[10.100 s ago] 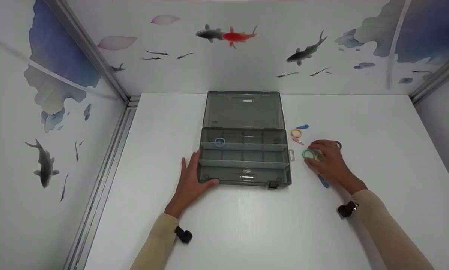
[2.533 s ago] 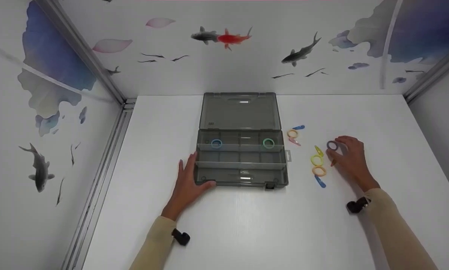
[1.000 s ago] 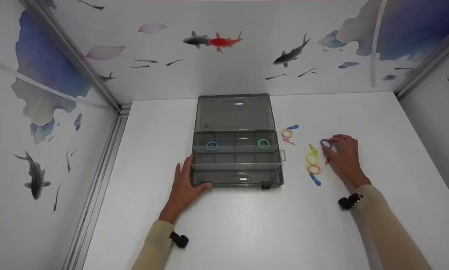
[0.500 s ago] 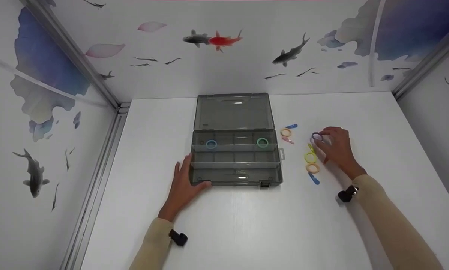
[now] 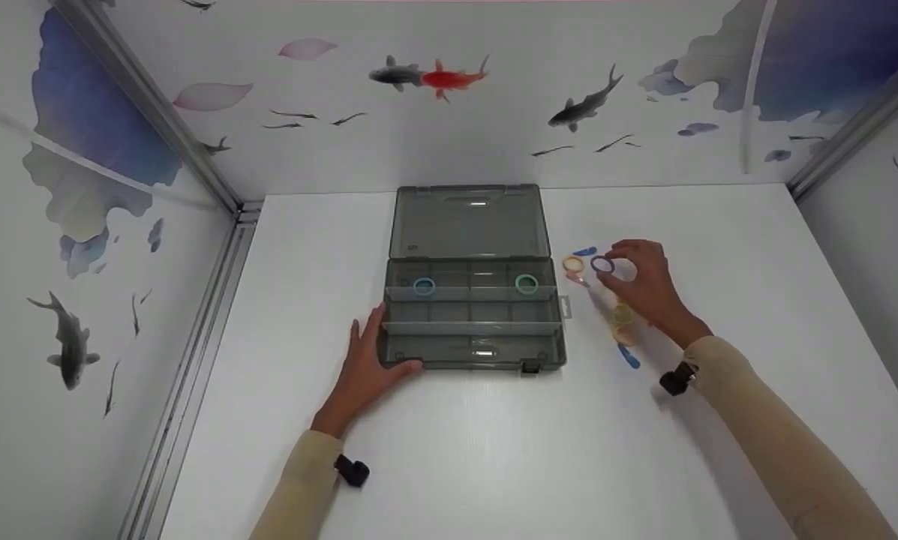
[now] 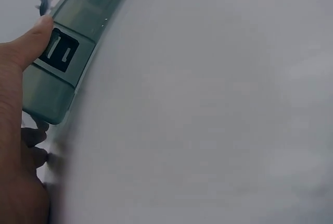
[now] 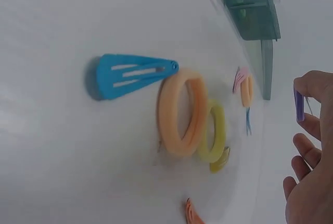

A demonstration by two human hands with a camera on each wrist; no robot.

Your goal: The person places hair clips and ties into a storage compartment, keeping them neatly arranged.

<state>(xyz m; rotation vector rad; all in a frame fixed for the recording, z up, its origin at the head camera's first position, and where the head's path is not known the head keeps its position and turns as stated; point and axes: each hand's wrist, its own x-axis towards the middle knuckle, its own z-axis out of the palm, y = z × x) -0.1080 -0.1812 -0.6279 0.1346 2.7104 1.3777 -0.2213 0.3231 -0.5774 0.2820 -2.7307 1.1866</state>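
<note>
A grey see-through compartment box (image 5: 427,366) stands with its lid (image 5: 470,223) folded back. My left hand (image 5: 362,379) rests at its front left corner, fingers straight along the side and thumb on the front edge. Inside the back row sit a blue hair tie (image 5: 415,287) and a green hair tie (image 5: 518,284). My right hand (image 5: 644,274) pinches a purple hair tie (image 7: 299,104) between thumb and fingers, raised above the table right of the box. Close by it lie a peach hair tie (image 5: 565,264), a pink hair clip (image 5: 578,279) and a blue hair clip (image 5: 585,251).
Under the right forearm lie a second peach hair tie (image 7: 169,114), a yellow hair tie (image 7: 221,130), a yellow clip (image 7: 220,162), a blue snap clip (image 7: 130,75) and an orange-red clip (image 7: 192,213). A white wall with fish prints stands behind the table.
The green hair tie passed from the right hand into the box earlier. Since then my right hand has taken the purple hair tie and moved it left toward the box. My left hand stays put.
</note>
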